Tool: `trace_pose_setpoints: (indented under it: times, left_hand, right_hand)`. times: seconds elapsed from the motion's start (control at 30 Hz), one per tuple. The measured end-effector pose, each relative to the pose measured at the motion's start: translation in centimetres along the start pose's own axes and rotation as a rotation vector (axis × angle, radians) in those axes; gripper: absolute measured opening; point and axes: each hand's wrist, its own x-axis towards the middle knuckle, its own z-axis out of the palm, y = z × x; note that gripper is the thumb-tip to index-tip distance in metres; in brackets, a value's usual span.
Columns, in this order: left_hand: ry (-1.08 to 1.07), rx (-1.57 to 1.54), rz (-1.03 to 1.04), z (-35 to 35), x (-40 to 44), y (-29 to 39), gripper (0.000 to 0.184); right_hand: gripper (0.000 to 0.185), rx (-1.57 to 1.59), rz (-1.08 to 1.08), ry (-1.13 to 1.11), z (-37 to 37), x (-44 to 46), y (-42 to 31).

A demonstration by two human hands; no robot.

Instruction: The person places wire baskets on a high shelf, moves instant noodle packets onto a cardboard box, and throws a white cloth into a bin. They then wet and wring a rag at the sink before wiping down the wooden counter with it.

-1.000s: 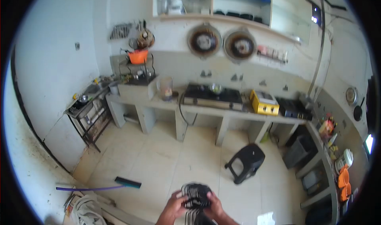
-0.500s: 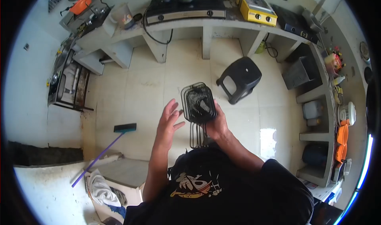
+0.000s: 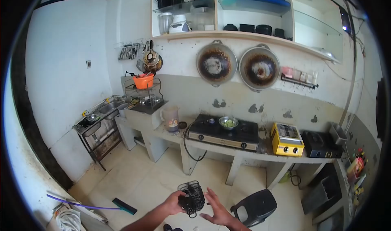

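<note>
A black wire mesh basket (image 3: 194,193) with a wire handle is in front of me, above the floor, with dark mesh visible inside; I cannot tell whether it is several nested baskets. My left hand (image 3: 174,203) grips its left side, fingers wrapped round the edge. Just to the right, my right hand (image 3: 217,212) is open with its fingers spread, close to the basket's right side and holding nothing. A black plastic stool (image 3: 257,204) stands on the floor beyond my right hand.
A counter carries a black gas stove (image 3: 222,138) with a metal bowl (image 3: 228,123) of green pieces, plus a yellow stove (image 3: 287,139). Above are two hanging woks (image 3: 216,64) and a wall cabinet (image 3: 254,34). A purple-handled broom (image 3: 93,207) lies to the left.
The basket has passed from my right hand to my left. My right hand has opened beside it. The view has tilted up to the counter, woks and cabinet.
</note>
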Motion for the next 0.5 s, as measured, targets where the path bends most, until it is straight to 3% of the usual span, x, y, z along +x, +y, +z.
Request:
trace_pose_setpoints:
  times: [0.1, 0.17, 0.3, 0.43, 0.5]
  left_hand:
    - [-0.041, 0.098, 0.028, 2.2, -0.6, 6.1, 0.049]
    - [-0.076, 0.180, 0.062, 3.6, -1.7, 10.5, 0.054]
    - [-0.083, 0.427, 0.178, 5.1, -4.1, 19.9, 0.073]
    - [-0.109, 0.690, 0.322, 3.8, -4.9, 32.2, 0.094]
    - [-0.124, 0.728, 0.433, 4.0, -5.6, 38.5, 0.097]
  right_hand:
    - [0.099, -0.034, -0.173, 0.001, -0.5, 5.5, 0.4]
    - [0.101, -0.227, -0.293, 0.057, -1.1, 9.7, 0.9]
    - [0.105, -0.493, -0.364, 0.013, -4.4, 20.3, -0.1]
    - [0.109, -0.540, -0.390, 0.006, -6.5, 32.8, -2.6]
    - [0.113, -0.596, -0.403, 0.105, -7.5, 39.3, -4.2]
